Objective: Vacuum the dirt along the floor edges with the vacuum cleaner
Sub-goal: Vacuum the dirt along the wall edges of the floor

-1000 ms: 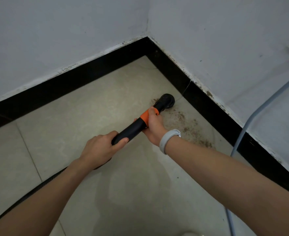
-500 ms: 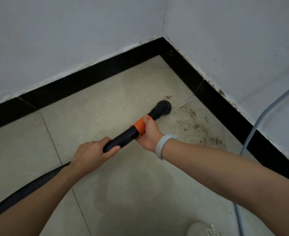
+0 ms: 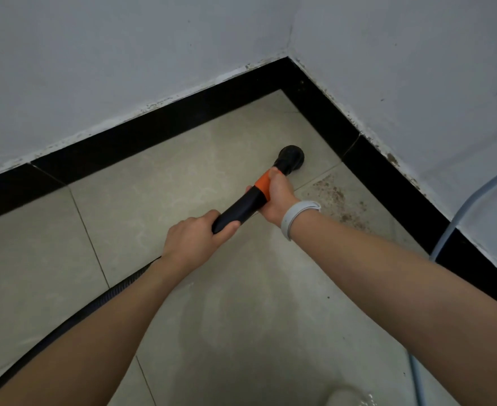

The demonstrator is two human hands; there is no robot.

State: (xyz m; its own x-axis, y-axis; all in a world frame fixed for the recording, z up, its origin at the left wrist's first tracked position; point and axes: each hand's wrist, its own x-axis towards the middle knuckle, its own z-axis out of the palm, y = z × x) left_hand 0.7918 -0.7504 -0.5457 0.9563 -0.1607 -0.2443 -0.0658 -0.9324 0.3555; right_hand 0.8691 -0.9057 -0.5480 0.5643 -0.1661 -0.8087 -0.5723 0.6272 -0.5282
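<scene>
Dirt (image 3: 336, 197) lies on the floor tile (image 3: 159, 200) by the black baseboard (image 3: 387, 174), to the right of the vacuum nozzle (image 3: 290, 159). The round black nozzle sits on the floor near the corner, just past a tile line, and it is not on the dirt now.

The right hand (image 3: 276, 197) is wrapped around the tube at the orange ring (image 3: 263, 184). The left hand (image 3: 196, 240) is wrapped around the black tube (image 3: 238, 209) lower down, near the ribbed hose (image 3: 100, 303). The two hands are apart but close on the same tube.

To do this step well, the nozzle should slide to the right, over the brown bits, and stay flat on the tile. Slow moves will likely pick up more. The edge of the nozzle should run just beside the baseboard, because dirt hides there. The right hand steers and the left hand keeps the hose from pulling back.

A pale pipe (image 3: 458, 218) leans on the wall to the right. The nozzle should not bump it.
</scene>
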